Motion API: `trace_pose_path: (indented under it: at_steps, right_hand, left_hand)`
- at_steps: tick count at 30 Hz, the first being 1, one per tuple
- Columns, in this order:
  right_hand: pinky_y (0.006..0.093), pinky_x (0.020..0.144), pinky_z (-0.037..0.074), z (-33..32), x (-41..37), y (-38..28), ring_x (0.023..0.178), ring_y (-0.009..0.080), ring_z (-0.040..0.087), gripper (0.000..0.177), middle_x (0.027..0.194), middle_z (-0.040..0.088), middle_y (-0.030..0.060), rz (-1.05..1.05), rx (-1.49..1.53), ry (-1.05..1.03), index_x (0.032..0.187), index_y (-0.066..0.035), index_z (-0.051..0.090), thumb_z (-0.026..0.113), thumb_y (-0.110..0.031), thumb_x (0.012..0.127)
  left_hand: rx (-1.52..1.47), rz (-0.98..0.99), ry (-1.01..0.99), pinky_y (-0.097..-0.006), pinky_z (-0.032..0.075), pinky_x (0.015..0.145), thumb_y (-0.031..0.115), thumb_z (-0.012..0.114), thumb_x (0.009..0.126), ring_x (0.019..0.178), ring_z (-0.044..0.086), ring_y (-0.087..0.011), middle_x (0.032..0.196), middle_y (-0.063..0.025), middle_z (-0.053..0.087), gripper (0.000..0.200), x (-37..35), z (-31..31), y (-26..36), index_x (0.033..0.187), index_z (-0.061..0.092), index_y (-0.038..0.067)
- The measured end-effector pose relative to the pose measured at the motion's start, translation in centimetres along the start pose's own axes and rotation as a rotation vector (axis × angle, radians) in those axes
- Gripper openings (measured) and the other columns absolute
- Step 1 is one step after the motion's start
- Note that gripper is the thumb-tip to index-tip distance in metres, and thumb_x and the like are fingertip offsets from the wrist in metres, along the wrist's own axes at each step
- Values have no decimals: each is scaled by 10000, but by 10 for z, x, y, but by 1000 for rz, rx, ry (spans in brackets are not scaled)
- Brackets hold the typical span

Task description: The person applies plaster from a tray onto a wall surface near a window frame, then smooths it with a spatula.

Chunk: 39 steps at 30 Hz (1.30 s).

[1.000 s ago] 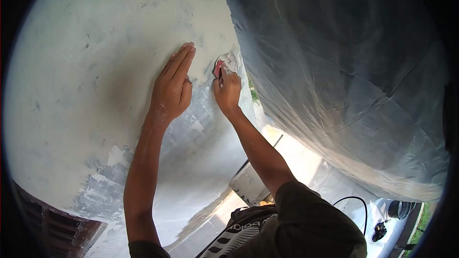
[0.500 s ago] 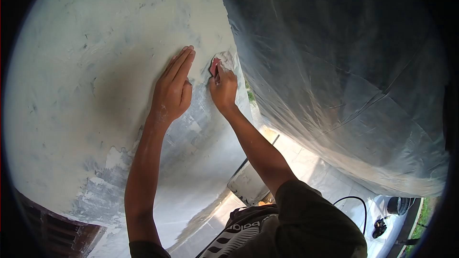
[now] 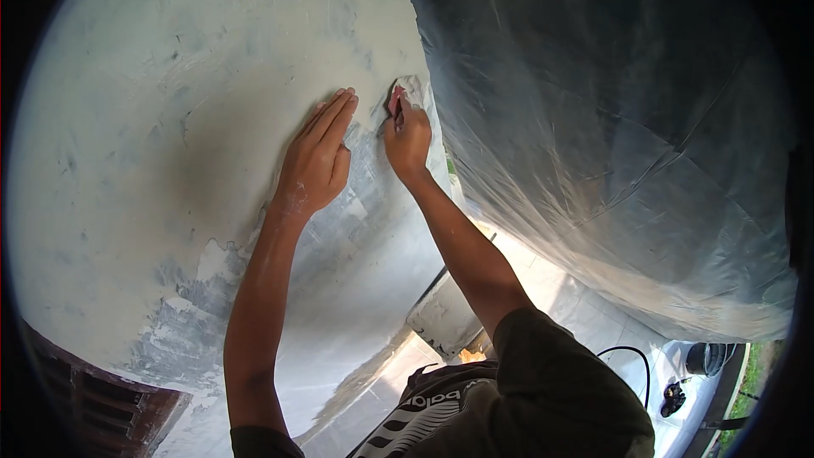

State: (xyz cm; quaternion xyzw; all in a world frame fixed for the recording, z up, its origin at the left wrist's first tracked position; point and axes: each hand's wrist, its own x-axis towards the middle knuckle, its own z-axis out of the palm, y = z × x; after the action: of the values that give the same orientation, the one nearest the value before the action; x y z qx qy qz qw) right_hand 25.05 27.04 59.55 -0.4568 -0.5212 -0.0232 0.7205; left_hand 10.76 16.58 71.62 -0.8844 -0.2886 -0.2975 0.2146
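Observation:
My left hand (image 3: 312, 159) lies flat against the wall (image 3: 170, 203), its fingers stretched up and to the right, with white dust on the wrist. To its right, my right hand (image 3: 409, 140) grips a small red putty knife (image 3: 395, 100) near the wall's right edge. A lump of pale putty (image 3: 414, 86) shows at the far side of the tool; the blade is mostly hidden by it and by my fingers. Smooth pale putty covers the upper wall, while grey patchy plaster (image 3: 365, 178) shows below and between my forearms.
Dark plastic sheeting (image 3: 593, 119) hangs along the right side. Below are a putty-smeared container (image 3: 445, 318), a tiled floor (image 3: 543, 280), a black cable (image 3: 640, 356), a dark bucket (image 3: 705, 360) and a brown wooden grille (image 3: 93, 399) at lower left.
My right hand and the putty knife have shifted slightly up and right in the view, near the wall edge. The whole view has also shifted a little; my left hand stays flat on the wall.

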Motion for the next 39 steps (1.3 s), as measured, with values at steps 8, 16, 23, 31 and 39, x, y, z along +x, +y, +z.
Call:
trace_pose_path:
  at_steps: [8,16,23,31,39]
  right_hand:
    - [311,728,565,-64,-137,-49,774,144,629,358,833,631,73,481,438,-177,1171,72,646,569,81,822]
    - [408,898,609,-140,-148,-30,993,239,691,307,1132,677,138,1038,900,-232,1177,48,637,508,107,905]
    - [338,920,585,-188,-185,-6,1009,222,688,289,1129,684,113,1215,1047,-235,1190,11,643,530,43,925]
    - [269,914,598,-235,-240,26,1002,196,685,338,1154,650,121,1409,1273,-321,1263,41,555,568,28,925]
    - [283,880,608,-278,-311,47,1042,222,684,310,1145,659,105,1642,1144,-241,1279,15,545,554,-37,973]
  left_hand:
    - [-129,-48,-23,-450,362,1150,-36,426,845,1340,482,-360,1420,-229,515,544,-33,-1,9,1385,471,-80]
    - [-340,-320,3,-408,477,1049,-6,430,942,1321,501,-352,1458,-217,477,493,-100,30,34,1434,448,-17]
    - [-401,-495,-23,-406,458,1067,33,431,974,1329,491,-356,1450,-219,484,462,-165,71,82,1433,445,-16]
    - [-475,-707,-99,-419,428,1080,131,443,1024,1301,510,-379,1410,-240,516,414,-227,103,138,1407,467,-23]
    - [-549,-793,-170,-428,428,1078,148,438,1028,1282,523,-397,1389,-257,527,415,-284,140,180,1397,469,-38]
